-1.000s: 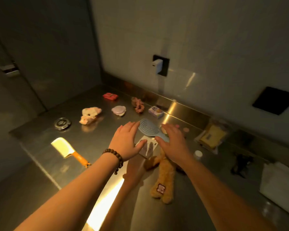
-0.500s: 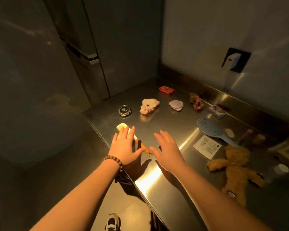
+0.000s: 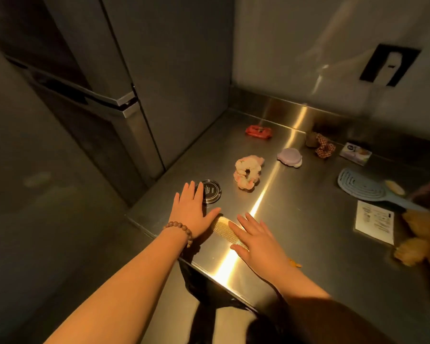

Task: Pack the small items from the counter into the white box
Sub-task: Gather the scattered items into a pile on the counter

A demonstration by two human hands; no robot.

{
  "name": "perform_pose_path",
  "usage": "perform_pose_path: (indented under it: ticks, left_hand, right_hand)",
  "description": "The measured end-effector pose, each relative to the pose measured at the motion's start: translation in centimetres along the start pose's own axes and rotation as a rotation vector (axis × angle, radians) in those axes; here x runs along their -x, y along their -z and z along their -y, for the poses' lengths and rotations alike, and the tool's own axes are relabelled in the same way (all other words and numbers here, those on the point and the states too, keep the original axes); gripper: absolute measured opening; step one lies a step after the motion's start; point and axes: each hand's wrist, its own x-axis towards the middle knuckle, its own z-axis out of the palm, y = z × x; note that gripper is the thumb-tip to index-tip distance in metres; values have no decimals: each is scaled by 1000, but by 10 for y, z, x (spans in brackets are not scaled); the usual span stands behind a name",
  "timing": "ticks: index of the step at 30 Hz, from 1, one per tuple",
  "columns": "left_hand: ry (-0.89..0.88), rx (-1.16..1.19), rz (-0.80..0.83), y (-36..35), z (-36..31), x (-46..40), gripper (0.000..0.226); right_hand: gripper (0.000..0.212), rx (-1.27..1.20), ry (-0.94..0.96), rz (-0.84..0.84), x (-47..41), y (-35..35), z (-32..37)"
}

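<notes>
My left hand (image 3: 193, 211) lies flat and open near the counter's left corner, its fingertips over the edge of a round black tin (image 3: 211, 194). My right hand (image 3: 257, 238) is open too, spread over a yellow comb (image 3: 222, 228) with an orange handle. Farther back lie a pink-and-white scrunchie (image 3: 247, 175), a lilac round case (image 3: 289, 157), a red packet (image 3: 258, 131), a checked scrunchie (image 3: 324, 146) and a small purple box (image 3: 355, 153). A blue hairbrush (image 3: 363, 188) lies at the right. The white box is out of view.
The steel counter (image 3: 296, 219) ends at a front edge just below my wrists. A grey fridge (image 3: 124, 95) stands at the left. A paper leaflet (image 3: 374, 222) and a tan plush toy (image 3: 422, 239) lie at the right. A wall socket (image 3: 390, 65) holds a white plug.
My view and both hands have swung left along the counter, from over the leaflet and hairbrush to the comb and black tin. Both hands stay open and hold nothing.
</notes>
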Motion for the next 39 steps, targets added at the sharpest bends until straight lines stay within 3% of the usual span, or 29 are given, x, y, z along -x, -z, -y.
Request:
perform_pose_path:
  ticks: [10, 15, 19, 27, 33, 39]
  left_hand:
    - [-162, 43, -10, -2, 7, -45, 83]
    - [-228, 205, -47, -1, -2, -38, 78]
    - [-353, 298, -74, 1, -39, -30, 73]
    - [-531, 335, 52, -7, -122, -40, 76]
    - [-537, 326, 198, -22, -173, -55, 80]
    - [-527, 349, 124, -29, -213, -83, 70]
  right_hand:
    - [59, 11, -244, -89, -16, 12, -17]
    - [56, 9, -312, -105, -12, 18, -30]
    - [51, -69, -404, -160, 2, 30, -40]
    - [53, -70, -563, -95, 33, 49, -98]
    - [76, -64, -619, -71, 30, 61, -151]
    - [67, -36, -537, -102, 15, 77, -202]
